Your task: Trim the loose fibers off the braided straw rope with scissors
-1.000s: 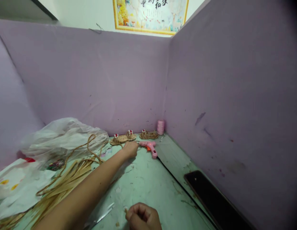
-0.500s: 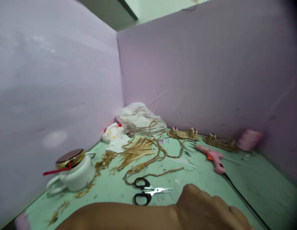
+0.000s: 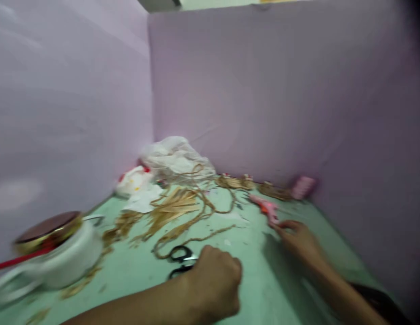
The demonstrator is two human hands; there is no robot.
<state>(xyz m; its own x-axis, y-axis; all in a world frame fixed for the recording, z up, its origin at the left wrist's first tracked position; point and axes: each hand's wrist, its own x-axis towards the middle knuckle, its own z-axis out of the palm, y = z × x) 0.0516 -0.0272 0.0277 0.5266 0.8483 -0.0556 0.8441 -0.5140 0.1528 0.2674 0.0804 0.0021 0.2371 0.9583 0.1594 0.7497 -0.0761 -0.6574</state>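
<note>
My right hand (image 3: 300,241) reaches in from the right, with thumb and fingers closed at the lower end of the handle of a pink hot glue gun (image 3: 267,209), which lies on the table. Closed in a fist, my left hand (image 3: 218,282) is low in the middle; anything inside its fingers is hidden. Just behind that fist lie black-handled scissors (image 3: 181,255), their blades mostly covered by the hand. Beyond them a braided straw cord (image 3: 196,221) loops across the green table (image 3: 250,262).
At left stands a white mug (image 3: 72,257) with a gold-rimmed lid (image 3: 49,230) and a red stick. Flat straw strips (image 3: 176,205), a white plastic bag (image 3: 178,158), woven straw pieces (image 3: 234,182) and a pink spool (image 3: 303,187) lie farther back, before purple walls (image 3: 264,90).
The view has turned right, so the table's things appear farther left. My right hand has come into view at the glue gun. My left fist now covers the scissors' blades.
</note>
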